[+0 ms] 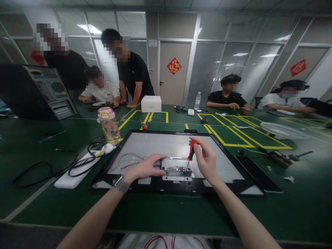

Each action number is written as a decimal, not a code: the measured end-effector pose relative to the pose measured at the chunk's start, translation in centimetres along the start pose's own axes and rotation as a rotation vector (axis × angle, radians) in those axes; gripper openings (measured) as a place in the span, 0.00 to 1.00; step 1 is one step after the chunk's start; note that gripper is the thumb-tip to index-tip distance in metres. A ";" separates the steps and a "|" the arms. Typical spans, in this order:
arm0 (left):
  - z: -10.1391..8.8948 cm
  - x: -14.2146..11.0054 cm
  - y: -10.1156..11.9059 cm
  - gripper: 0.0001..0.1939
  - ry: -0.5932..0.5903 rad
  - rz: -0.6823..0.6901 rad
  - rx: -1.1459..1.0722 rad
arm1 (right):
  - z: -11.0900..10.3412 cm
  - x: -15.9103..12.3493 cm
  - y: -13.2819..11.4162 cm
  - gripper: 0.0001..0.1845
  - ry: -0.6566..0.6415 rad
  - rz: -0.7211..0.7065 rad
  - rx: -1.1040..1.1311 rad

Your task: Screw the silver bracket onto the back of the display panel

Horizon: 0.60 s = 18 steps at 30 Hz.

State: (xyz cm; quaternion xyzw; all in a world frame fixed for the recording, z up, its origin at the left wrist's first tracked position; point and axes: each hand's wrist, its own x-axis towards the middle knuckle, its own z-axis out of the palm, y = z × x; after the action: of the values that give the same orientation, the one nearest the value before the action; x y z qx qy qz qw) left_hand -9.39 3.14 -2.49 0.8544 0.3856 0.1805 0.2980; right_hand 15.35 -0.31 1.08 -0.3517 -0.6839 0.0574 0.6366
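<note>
A metal bracket (178,162) with a small circuit board lies on the near part of a flat display panel (155,141) with a black frame. My left hand (146,166) grips the bracket's left end, thumb near and fingers on the far side. Between the fingers of my right hand (206,157) is a screwdriver (192,150) with a red and black handle. It is held steeply, its shaft pointing down at the bracket's right part; the exact contact of the tip is too small to tell. Thin wires (132,157) run left from the bracket across the panel.
Left of the panel are a white power strip (77,171), black cables and a pink-lidded bottle (109,126). A dark flat slab (256,173) lies to the right. Beyond are a red screwdriver (143,125), a white box (151,104) and an open computer case (44,91). Several people are across the table.
</note>
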 end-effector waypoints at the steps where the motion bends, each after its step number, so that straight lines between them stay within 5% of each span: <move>1: 0.0 0.0 0.0 0.36 0.001 -0.001 0.001 | 0.1 0.0 -0.1 0.11 0.021 -0.011 -0.032; 5: 0.2 0.1 -0.2 0.36 -0.009 -0.025 0.009 | 0.2 0.0 -0.2 0.07 0.071 -0.028 -0.083; 11: 0.2 0.2 -0.3 0.36 -0.005 -0.015 0.004 | 0.1 -0.3 -0.3 0.16 -0.016 -0.016 -0.011; 18: 0.2 0.1 -0.2 0.36 0.007 0.007 -0.005 | 0.7 -0.4 -0.3 0.03 0.129 -0.015 -0.050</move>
State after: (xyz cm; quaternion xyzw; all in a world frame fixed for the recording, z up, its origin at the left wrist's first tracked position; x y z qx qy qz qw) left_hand -9.32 3.27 -2.70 0.8542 0.3834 0.1857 0.2981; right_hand 14.59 -0.50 0.80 -0.3654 -0.6452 0.0128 0.6708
